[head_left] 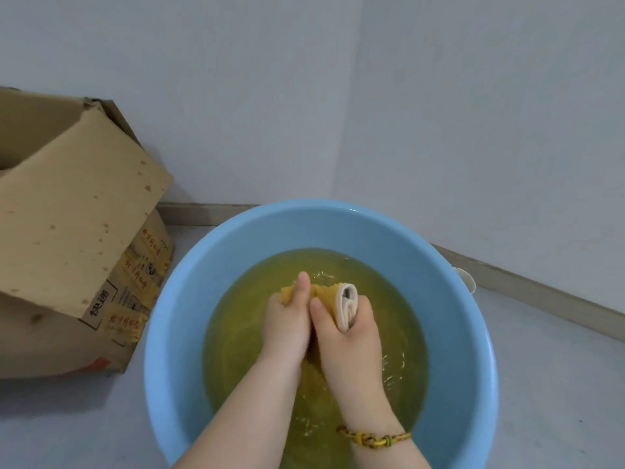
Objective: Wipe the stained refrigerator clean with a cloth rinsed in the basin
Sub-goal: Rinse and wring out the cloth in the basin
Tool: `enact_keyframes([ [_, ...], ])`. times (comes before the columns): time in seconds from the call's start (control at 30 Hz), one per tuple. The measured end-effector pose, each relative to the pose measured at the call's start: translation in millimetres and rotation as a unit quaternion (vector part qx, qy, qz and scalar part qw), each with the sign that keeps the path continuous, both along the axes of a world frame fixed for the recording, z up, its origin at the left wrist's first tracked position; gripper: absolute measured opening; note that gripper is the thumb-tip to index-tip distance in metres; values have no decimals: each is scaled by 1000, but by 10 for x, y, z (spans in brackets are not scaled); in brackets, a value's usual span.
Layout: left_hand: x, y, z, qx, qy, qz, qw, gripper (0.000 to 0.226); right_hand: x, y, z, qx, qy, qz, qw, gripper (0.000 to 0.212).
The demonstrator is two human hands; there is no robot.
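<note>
Two hands meet over the middle of the basin (189, 282) in my head view, the only one I have. The basin is a round, light blue tub standing on the grey floor (558, 384), and it holds cloudy yellow-green water (236, 319).

The cloth (329, 292) is at the basin's centre, bunched between both hands right at the water's surface. It is yellow on its outer face and white where its rolled end shows. My left hand (287, 319) has its grip closed round the yellow bunch, thumb pointing toward the basin's far rim. My right hand (351, 336) has its grip wrapped round the rolled end, and the white roll pokes out of the top of the fist. The two hands press together, thumb beside thumb. More yellow cloth trails between the forearms toward the basin's near rim, down into the water. Small ripples break the surface on the basin's right side.

A braided yellow and dark bracelet (373, 438) circles the right wrist, above the basin's near rim.

Just left of the basin stands a cardboard box (67, 214), its open flap spotted with dark marks, with yellow labels and printed characters on the side facing the basin. Behind the basin, two pale walls meet in a corner, edged by a baseboard (541, 289). Beside the basin's right rim a small white object (468, 279) peeks out; I cannot tell what it is.
</note>
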State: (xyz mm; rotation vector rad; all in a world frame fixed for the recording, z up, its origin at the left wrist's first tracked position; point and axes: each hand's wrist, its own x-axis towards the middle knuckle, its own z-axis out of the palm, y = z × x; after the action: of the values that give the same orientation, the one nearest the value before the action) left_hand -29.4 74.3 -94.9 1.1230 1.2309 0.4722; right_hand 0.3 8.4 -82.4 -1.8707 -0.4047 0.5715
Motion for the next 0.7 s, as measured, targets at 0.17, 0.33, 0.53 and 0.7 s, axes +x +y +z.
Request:
enact_keyframes([
  [0.17,-68,-188,96,68,-26,-9,997,41,-6,70,-137,-23,-46,-21,998,25],
  [0.33,-112,-249,132,81,-16,-43,996,38,29,-49,-116,1,-52,-10,999,29],
  [0.53,-177,-254,126,4,-43,-19,999,36,-41,-74,-40,-62,-119,33,990,32],
  [0.7,-201,-401,297,56,-73,-94,991,39,33,-212,54,13,-54,-61,997,37],
])
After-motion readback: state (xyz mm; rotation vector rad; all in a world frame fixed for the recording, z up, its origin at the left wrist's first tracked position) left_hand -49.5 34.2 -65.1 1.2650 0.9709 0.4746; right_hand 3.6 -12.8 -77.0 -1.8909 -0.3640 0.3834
